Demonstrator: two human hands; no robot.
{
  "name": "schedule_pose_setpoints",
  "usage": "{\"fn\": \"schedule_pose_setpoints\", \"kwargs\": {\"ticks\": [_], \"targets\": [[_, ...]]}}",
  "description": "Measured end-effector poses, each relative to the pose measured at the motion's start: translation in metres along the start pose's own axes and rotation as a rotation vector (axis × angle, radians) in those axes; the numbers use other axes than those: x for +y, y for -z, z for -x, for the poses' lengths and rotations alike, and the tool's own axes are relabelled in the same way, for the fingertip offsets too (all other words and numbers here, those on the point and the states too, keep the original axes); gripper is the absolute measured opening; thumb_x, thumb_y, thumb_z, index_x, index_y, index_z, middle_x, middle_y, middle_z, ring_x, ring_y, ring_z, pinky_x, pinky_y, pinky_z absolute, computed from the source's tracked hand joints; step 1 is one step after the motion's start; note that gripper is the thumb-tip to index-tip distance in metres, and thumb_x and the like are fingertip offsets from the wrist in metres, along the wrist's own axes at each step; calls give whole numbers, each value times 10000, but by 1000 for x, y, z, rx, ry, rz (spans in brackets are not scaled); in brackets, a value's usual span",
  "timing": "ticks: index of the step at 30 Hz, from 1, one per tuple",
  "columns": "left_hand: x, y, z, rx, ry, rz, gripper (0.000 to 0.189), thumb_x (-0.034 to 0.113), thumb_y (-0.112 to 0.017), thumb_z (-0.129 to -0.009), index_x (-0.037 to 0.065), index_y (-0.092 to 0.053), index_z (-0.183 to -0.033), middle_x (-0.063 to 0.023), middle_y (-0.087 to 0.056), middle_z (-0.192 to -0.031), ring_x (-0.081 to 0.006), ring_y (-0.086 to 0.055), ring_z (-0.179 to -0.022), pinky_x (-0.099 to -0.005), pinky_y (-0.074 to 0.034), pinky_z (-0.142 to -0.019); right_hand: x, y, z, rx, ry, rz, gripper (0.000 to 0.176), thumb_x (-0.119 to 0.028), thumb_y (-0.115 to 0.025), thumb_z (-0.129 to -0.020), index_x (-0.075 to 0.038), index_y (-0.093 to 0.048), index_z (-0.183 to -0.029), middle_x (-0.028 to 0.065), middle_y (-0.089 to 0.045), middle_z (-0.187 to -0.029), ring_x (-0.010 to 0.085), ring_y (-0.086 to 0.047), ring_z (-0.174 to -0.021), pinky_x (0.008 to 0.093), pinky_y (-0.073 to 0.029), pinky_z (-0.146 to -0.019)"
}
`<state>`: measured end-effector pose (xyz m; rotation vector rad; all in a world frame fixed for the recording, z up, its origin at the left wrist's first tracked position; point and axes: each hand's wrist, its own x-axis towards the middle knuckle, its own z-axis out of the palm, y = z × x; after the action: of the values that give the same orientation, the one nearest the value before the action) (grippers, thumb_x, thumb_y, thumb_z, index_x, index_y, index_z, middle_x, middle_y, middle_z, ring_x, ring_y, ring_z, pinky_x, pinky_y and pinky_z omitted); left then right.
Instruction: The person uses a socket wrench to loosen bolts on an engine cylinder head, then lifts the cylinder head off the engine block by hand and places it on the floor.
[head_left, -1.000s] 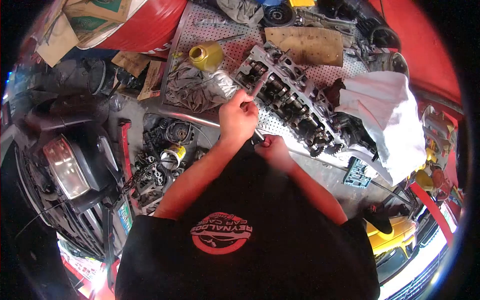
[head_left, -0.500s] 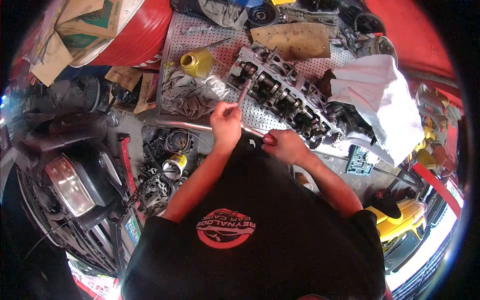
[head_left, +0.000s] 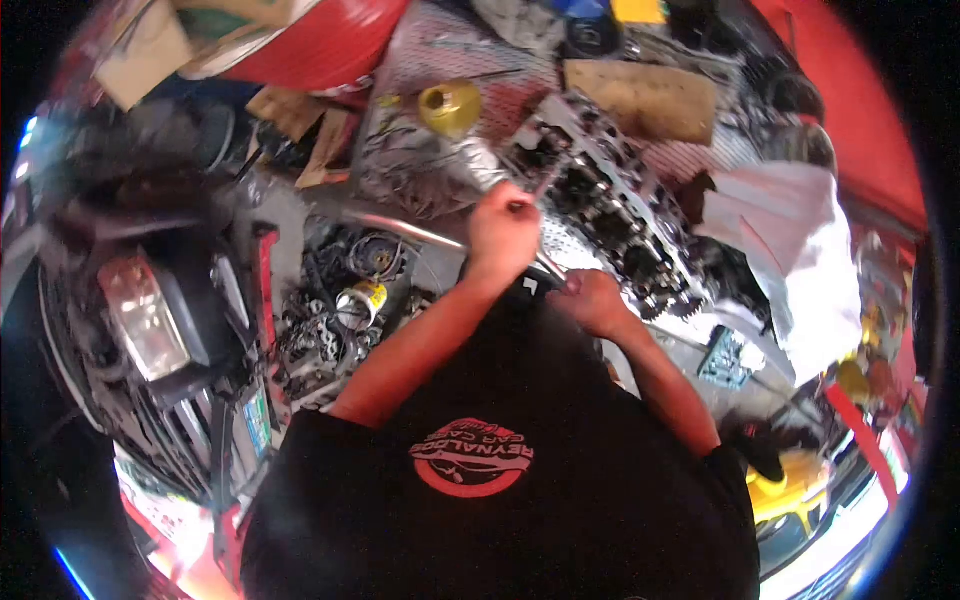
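A cylinder head (head_left: pixel 605 190) with its valve gear exposed lies slantwise on the perforated metal bench top. My left hand (head_left: pixel 503 235) is closed around a socket wrench at its upper part, and the thin metal shaft (head_left: pixel 547 183) of the tool points up at the near left end of the cylinder head. Blur hides whether its tip touches a bolt. Lower right, my right hand (head_left: pixel 592 302) grips the far end of the wrench handle (head_left: pixel 551 268), close to my black shirt. Left of the cylinder head, a cut yellow jug (head_left: pixel 450 108) stands beside crumpled grey rags (head_left: pixel 420 170).
A white cloth (head_left: pixel 790 250) drapes over parts on the right, with a teal socket case (head_left: pixel 728 358) below. Cardboard (head_left: pixel 640 97) lies behind the cylinder head. On the floor at left are loose engine parts (head_left: pixel 315 335), a yellow-labelled can (head_left: pixel 360 305) and a car front (head_left: pixel 150 320).
The whole view has shifted, so the bench and both hands appear further right. Both hands keep their hold on the wrench, and the shaft leans more to the right.
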<state>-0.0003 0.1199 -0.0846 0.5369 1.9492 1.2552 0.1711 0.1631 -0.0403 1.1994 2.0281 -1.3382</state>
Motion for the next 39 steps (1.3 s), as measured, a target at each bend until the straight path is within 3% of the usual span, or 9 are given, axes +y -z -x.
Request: {"fn": "schedule_pose_setpoints", "kwargs": {"ticks": [8,10,14,23,29,34,35,36,39], "targets": [[-18,-2,14,49,-199,8,159,12,-643,-772,57,-568,-905,-125,-629,-738,-242,-625,-648,-372,-485,-601,16,-17,-5,59,50,11,337,-310,-710,-758,-47,-514,-684,159,-540,-617,306,-529,-582,417,-451,-600],[-34,17,18,-118,58,382,195,-41,-621,-809,55,-583,-974,-13,-570,-757,-145,-575,-700,-292,-481,-627,-9,4,6,51,176,71,374,-348,-738,-752,-27,-592,-877,177,-607,-795,330,-607,-740,418,-489,-698],[-45,61,34,134,285,535,271,3,-628,-842,25,-532,-1094,-73,-599,-835,-173,-598,-710,-314,-520,-641,-21,32,37,330,391,202,590,-336,-745,-777,-71,-516,-1253,169,-562,-1216,357,-524,-1146,432,-422,-995],[-263,68,-91,514,-91,34,414,193,-673,-855,8,-537,-1199,-162,-617,-1103,-288,-601,-955,-376,-489,-847,82,120,14,624,-20,-8,724,-583,-521,-903,24,-478,-1295,269,-610,-1163,378,-585,-1119,411,-435,-980],[-169,32,-3,653,-243,-818,467,174,-618,-841,28,-523,-1273,-219,-641,-1072,-387,-608,-994,-456,-473,-883,159,139,-114,490,-151,74,874,-740,-311,-882,-70,-349,-1441,245,-392,-1440,359,-354,-1357,407,-275,-1109],[-192,-17,118,546,-46,-459,424,188,-609,-873,71,-536,-1274,-190,-652,-1082,-345,-637,-995,-425,-491,-854,184,138,-138,289,-390,-298,892,-813,-301,-833,-235,-255,-1510,181,-295,-1526,312,-228,-1427,442,-190,-1130],[-197,-31,147,560,24,-414,420,167,-602,-870,54,-533,-1268,-190,-662,-1039,-349,-645,-956,-423,-502,-832,186,142,-132,127,-245,-370,1005,-824,-292,-821,-158,-59,-1537,180,-14,-1589,376,-72,-1453,537,-140,-1131],[-203,-43,173,574,91,-362,416,145,-595,-866,37,-531,-1263,-189,-671,-995,-352,-653,-917,-421,-512,-810,197,153,-150,223,-404,-244,858,-869,-371,-759,-266,-461,-1363,108,-592,-1183,215,-565,-887,377,-417,-679],[-246,-67,251,593,197,-239,398,176,-572,-898,44,-531,-1271,-182,-681,-945,-341,-665,-891,-425,-512,-801,191,155,-146,149,-384,-226,861,-884,-392,-732,-228,-518,-1274,44,-626,-951,148,-491,-650,316,-316,-545]]}}
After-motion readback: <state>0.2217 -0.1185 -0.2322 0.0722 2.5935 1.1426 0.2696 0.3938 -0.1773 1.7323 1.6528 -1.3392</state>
